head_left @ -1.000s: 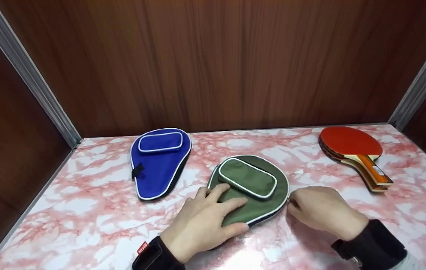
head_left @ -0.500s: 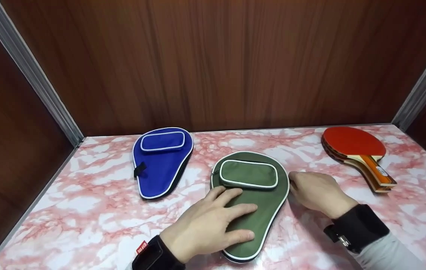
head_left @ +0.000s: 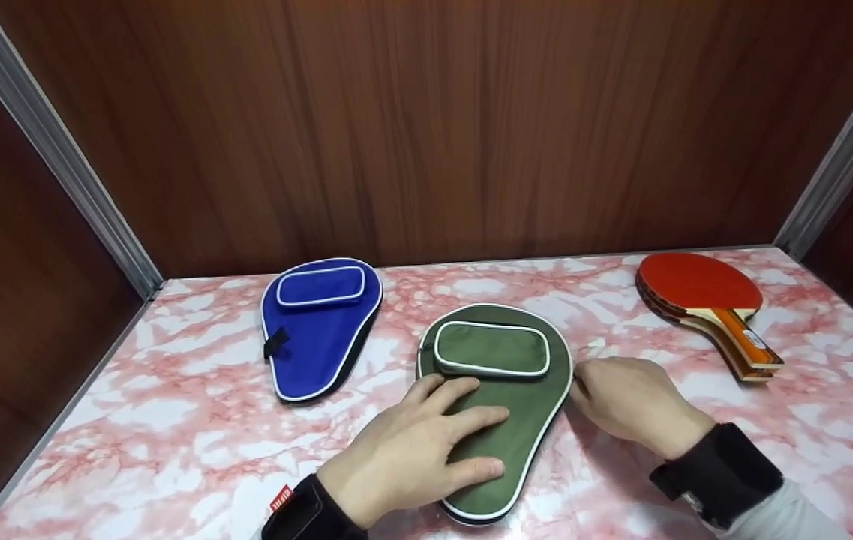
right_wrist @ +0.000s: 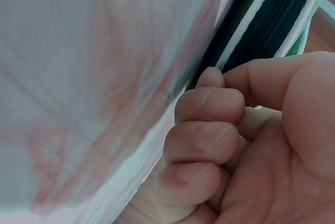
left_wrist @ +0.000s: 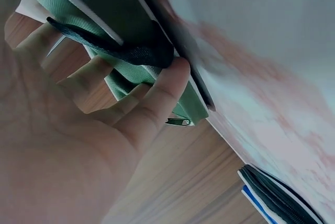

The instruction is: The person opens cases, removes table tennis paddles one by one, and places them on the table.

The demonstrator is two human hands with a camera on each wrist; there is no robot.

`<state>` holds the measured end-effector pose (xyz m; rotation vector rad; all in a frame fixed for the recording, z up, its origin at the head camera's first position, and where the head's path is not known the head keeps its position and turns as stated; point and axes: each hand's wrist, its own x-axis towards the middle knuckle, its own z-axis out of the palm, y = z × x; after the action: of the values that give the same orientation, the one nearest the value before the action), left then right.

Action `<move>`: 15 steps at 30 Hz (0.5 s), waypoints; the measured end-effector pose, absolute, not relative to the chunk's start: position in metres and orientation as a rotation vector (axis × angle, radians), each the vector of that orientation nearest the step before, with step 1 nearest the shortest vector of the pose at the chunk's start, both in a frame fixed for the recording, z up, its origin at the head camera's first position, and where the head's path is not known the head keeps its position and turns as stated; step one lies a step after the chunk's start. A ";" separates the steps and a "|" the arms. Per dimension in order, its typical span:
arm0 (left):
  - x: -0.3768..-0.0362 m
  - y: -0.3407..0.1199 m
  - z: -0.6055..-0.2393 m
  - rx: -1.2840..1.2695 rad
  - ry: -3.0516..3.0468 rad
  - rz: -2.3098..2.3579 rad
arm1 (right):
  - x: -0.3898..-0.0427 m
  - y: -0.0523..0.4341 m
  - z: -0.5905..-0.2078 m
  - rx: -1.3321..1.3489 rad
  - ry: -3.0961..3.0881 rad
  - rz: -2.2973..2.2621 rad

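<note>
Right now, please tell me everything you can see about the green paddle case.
The green paddle case is paddle-shaped olive fabric with white piping and a zipped pouch on its round end. It lies flat on the pink marble tabletop, narrow end toward the person. The left hand presses its middle; the right hand pinches its right edge.

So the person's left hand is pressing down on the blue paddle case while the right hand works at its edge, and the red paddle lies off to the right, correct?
Not quite: the left hand presses on the green case, not the blue one, which lies untouched further left. The head view shows this. The right hand is at the green case's edge, and the red paddle lies to the right.
</note>
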<state>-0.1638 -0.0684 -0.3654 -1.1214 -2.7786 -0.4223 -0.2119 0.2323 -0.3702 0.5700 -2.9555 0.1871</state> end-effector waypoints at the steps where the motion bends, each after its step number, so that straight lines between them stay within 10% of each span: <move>1: -0.164 -0.068 -0.366 -1.121 -2.778 -0.424 | -0.211 0.231 -0.371 0.574 -2.955 0.179; 15: -0.162 -0.069 -0.365 -1.106 -2.795 -0.427 | -0.190 0.222 -0.371 0.586 -2.962 0.115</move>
<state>-0.1616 -0.0693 -0.3649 -1.1062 -2.7951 -0.4272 -0.1899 0.2216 -0.3709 0.5863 -2.9623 0.1146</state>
